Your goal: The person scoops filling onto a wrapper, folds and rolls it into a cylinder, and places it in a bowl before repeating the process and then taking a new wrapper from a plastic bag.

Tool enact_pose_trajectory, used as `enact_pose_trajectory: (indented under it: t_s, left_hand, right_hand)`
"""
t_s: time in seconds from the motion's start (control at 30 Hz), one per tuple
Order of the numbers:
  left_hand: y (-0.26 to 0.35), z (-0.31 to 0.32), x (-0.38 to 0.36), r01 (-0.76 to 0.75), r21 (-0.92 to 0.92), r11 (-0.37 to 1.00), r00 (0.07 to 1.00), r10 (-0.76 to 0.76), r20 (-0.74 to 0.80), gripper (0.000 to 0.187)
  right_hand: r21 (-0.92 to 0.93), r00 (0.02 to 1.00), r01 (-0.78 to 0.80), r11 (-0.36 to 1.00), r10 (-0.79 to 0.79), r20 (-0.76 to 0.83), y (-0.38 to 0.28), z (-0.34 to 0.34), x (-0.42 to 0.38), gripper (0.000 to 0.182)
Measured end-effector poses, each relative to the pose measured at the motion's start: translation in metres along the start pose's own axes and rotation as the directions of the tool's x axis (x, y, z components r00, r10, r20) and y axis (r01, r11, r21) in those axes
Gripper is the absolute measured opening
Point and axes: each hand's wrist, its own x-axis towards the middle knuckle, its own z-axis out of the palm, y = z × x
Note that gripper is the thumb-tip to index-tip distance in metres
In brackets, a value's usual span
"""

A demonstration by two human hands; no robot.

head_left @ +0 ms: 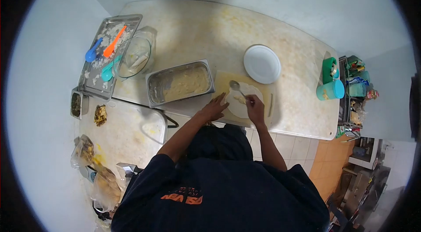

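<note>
My right hand (255, 108) is closed on a metal spoon (235, 85), whose bowl lies over the upper left part of a flat, pale dough round (239, 108). Some filling (240, 99) sits on the round near the spoon. My left hand (215, 108) has its fingers spread at the left edge of the round. Beneath the round is a yellowish cutting board (224, 77). To the left, a deep metal pan (212, 86) holds a pale, creamy mixture (188, 84).
A stack of white plates (262, 63) touches the board's top. At left are a metal tray (103, 92) with colored scoops and a glass bowl (137, 54). A teal-lidded container (330, 90) stands at right, beside a shelf rack. A second table (131, 129) adjoins at lower left.
</note>
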Motion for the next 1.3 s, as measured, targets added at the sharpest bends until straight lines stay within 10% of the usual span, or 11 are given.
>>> enact_pose_trajectory:
  t_s: [0.23, 0.53, 0.63, 1.3]
  left_hand:
    - [0.006, -0.031, -0.031, 0.080, -0.086, 0.993, 0.990, -0.069, 0.126, 0.071]
    - [-0.003, -0.026, -0.047, 0.037, -0.061, 0.997, 0.998, -0.034, 0.060, 0.064]
    - [-0.001, -0.019, -0.042, 0.023, -0.037, 0.999, 0.999, -0.024, -0.034, 0.056]
    - [0.022, -0.003, 0.042, 0.568, -0.322, 0.757, 0.747, -0.639, -0.184, 0.027]
  right_hand:
    - [-0.157, 0.882, 0.461, 0.873, -0.433, 0.183, -0.080, 0.097, 0.054, 0.022]
    - [-0.370, 0.909, 0.298, 0.880, -0.143, 0.391, -0.094, 0.122, 0.053, 0.025]
    - [-0.237, 0.918, 0.367, 0.900, -0.309, 0.249, -0.084, 0.102, 0.042, 0.024]
    - [-0.106, 0.969, -0.201, 0.974, 0.181, -0.169, 0.107, -0.051, -0.028, 0.016]
